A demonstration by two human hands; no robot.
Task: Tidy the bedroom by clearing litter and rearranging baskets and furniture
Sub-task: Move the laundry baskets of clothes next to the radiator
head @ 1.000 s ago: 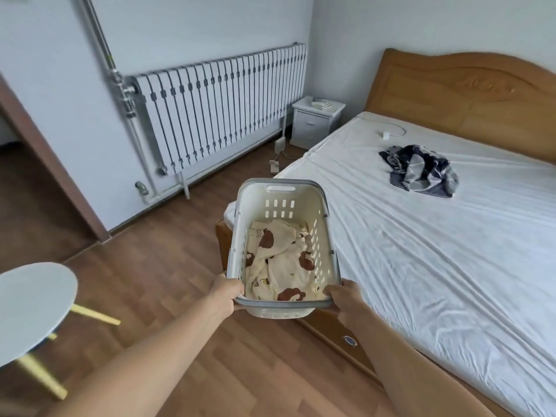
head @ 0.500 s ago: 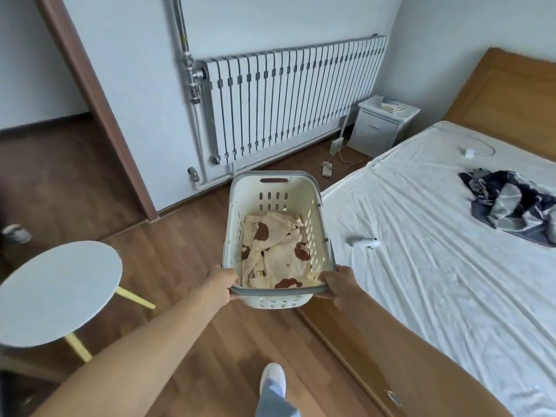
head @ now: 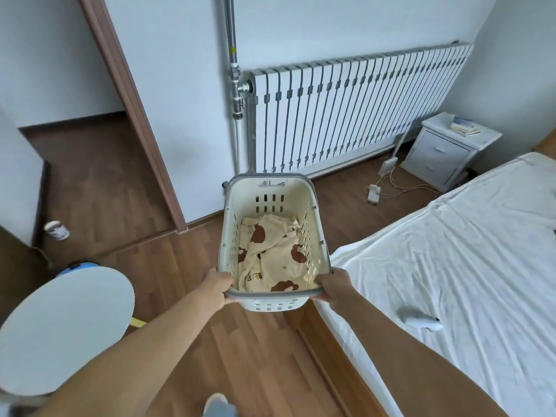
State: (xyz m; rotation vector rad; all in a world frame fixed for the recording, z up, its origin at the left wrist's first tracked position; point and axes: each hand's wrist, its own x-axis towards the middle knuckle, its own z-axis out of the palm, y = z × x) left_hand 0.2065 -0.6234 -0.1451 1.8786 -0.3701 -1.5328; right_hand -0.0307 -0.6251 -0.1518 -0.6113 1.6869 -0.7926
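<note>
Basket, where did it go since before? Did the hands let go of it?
The basket swung left, away from the bed corner, and now hangs over the floor facing the radiator. The left hand and right hand still grip its near rim; the spotted cloth still lies inside.

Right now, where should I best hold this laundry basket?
Probably one hand from each short end: the far wall of the laundry basket shows a handle slot under the grey rim. The left hand and right hand both grip the near rim, so its whole length sticks out ahead.
</note>
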